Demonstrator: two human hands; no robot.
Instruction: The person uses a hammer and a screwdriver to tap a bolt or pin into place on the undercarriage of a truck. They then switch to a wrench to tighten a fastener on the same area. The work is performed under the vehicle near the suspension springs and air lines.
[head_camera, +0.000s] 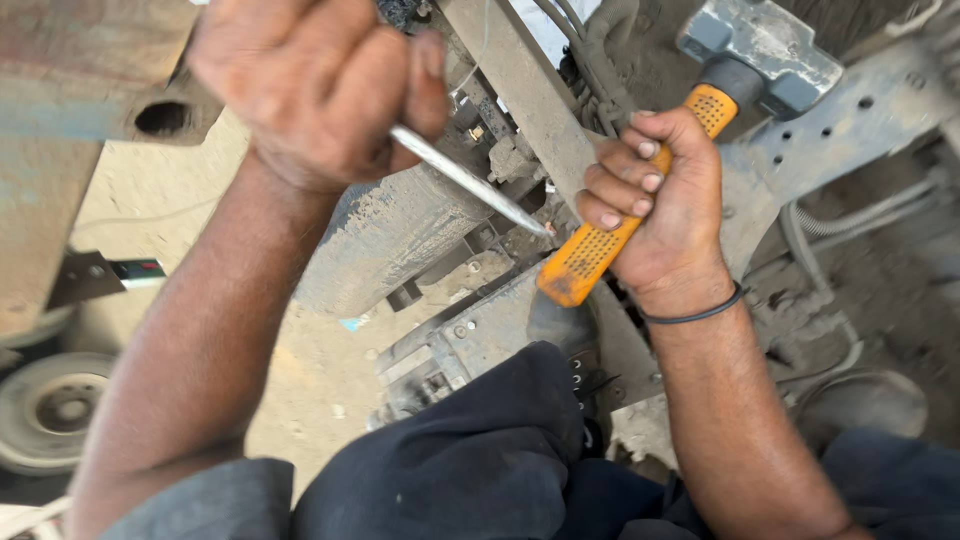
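My left hand (320, 85) is closed around a thin pointed steel punch (470, 182). Its tip rests on dirty metal parts near a diagonal frame rail (530, 95). My right hand (665, 205) grips the orange handle (585, 260) of a hammer, with the grey hammer head (765, 50) raised at the upper right. A black band circles my right wrist. The hammer head is apart from the punch.
A dusty grey cylinder (390, 240) lies under the punch. A perforated metal bracket (850, 120) and hoses (850, 215) are at the right. A wheel (50, 405) stands on sandy ground at the lower left. My dark-trousered knee (480, 460) fills the bottom.
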